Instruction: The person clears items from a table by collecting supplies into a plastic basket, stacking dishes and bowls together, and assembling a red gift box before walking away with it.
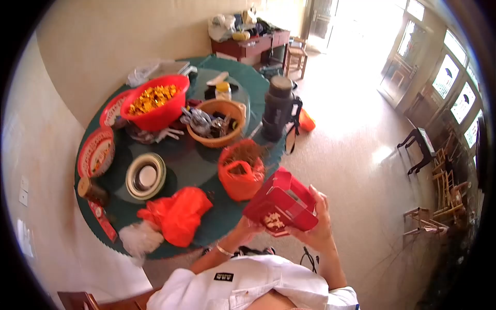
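A red box [281, 199] with pale gold lettering is held up at the table's right front edge. My right hand [318, 225] grips its right side and lower edge, fingers wrapped round the corner. Under the box's lower left, my left hand [245, 230] supports it, its fingers partly hidden behind the box. A bracelet is on the left wrist. Just beyond the box, an orange-red plastic bag [240, 178] filled with brown, dry strands sits on the green-covered round table [206, 227].
On the table are a red basin [173, 111] of gold pieces, an orange basket [217, 139], stacked bowls [133, 178], red plastic [186, 217], a clear bag [139, 238], a jar [92, 190] and a large dark flask [276, 111]. Stools [297, 57] and a desk [248, 46] stand farther off.
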`<state>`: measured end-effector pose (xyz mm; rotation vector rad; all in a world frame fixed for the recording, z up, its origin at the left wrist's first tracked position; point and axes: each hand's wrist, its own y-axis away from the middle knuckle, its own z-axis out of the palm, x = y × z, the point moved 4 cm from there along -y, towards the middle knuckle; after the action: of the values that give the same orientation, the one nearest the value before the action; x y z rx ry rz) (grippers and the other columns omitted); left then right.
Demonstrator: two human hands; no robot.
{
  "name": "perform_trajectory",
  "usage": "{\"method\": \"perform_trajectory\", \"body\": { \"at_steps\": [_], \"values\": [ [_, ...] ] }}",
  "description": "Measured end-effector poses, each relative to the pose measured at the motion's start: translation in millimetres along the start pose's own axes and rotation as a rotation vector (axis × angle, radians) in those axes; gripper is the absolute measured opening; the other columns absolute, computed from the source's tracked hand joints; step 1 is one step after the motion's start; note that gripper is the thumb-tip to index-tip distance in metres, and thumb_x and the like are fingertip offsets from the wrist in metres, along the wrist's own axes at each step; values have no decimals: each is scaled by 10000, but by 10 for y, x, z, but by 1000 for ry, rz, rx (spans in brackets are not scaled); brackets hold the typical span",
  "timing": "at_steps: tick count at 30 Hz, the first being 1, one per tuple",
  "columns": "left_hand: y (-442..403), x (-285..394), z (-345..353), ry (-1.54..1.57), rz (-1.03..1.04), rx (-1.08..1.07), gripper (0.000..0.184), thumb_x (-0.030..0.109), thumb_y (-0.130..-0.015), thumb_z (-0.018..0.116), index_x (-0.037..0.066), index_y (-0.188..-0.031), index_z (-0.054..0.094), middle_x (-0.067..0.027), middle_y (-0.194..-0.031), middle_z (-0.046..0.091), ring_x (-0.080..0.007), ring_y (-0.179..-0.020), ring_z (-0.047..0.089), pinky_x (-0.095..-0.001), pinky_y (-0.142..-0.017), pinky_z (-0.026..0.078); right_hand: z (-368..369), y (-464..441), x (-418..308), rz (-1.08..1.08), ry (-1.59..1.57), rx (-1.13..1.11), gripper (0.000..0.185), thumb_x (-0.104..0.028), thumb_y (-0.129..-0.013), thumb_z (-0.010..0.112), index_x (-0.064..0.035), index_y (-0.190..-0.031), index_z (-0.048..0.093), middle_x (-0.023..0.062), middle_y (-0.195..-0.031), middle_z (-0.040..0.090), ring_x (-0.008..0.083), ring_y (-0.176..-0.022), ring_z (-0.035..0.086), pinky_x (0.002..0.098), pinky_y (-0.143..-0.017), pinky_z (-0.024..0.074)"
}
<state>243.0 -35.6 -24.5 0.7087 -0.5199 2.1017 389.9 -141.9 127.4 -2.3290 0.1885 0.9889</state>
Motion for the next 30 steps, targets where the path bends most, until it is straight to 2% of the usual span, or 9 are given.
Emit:
{"method": "perform_trajectory", "body": {
  "at_steps": [2,4,9,12,16,18,22,26,30],
  "values": [
    [-149,-204,216,-129,-105,0,621,42,-785,710,40,-1327,407,-98,-1319,497,-180,-1189,490,-364,-1010,395,-275,29,167,71,6,7,997,-345,-573,868,-21,-1359,346,162,-1194,457,311,-1101,495,416,-927,425],
    [-275,-377,190,-359,-373,-72,583,70,-800,710,25,-1306,424,-104,-1264,533,-170,-1140,526,-336,-978,423,-474,49,327,87,26,-27,989,-322,-568,870,-31,-1359,351,159,-1196,453,314,-1103,498,416,-918,441],
    [-516,-795,-93,-549,-502,95,500,150,-834,703,-15,-1244,469,-110,-1171,581,-157,-1027,580,-288,-910,469,-675,-40,844,53,17,-99,926,-188,-564,860,-52,-1343,377,156,-1225,417,308,-1107,496,400,-887,483],
    [-847,-664,-149,-563,-370,92,457,178,-852,684,-8,-1222,490,-116,-1154,585,-155,-1011,583,-283,-887,480,-698,-208,1116,116,-85,-92,878,-122,-562,837,-64,-1323,403,180,-1227,420,338,-1116,472,415,-908,444],
    [-1524,-310,-101,-787,-385,150,432,171,-871,657,9,-1237,493,-106,-1174,563,-155,-1072,549,-297,-907,478,-823,-654,1497,113,-42,-79,881,-71,-550,825,-70,-1324,402,172,-1239,413,334,-1126,469,407,-910,451],
    [-1902,-402,-299,-699,-344,138,400,155,-869,655,15,-1213,508,-100,-1159,569,-154,-1055,558,-294,-908,476,-884,-962,1629,131,-31,-62,903,-41,-533,824,-69,-1327,395,156,-1244,410,320,-1133,463,396,-909,460],
    [-2731,-477,-441,-709,-270,158,383,132,-867,652,35,-1210,511,-95,-1146,579,-143,-1040,561,-285,-901,470,-1066,-1618,2076,65,157,-42,913,-40,-518,821,-68,-1325,396,145,-1234,420,315,-1145,449,398,-932,441],
    [-3151,-352,-369,-630,-213,172,374,134,-866,649,36,-1201,513,-103,-1139,584,-146,-1015,568,-294,-889,473,-1221,-2229,2628,77,233,-36,892,-65,-531,797,-57,-1328,397,156,-1229,434,331,-1159,432,416,-990,368],
    [-3366,-354,-555,-657,-231,262,350,115,-872,627,34,-1194,515,-89,-1118,592,-141,-998,571,-289,-872,475,-1298,-2790,3031,54,263,2,865,-110,-551,795,-67,-1324,411,132,-1206,454,310,-1136,448,410,-977,377]
  ]
}}
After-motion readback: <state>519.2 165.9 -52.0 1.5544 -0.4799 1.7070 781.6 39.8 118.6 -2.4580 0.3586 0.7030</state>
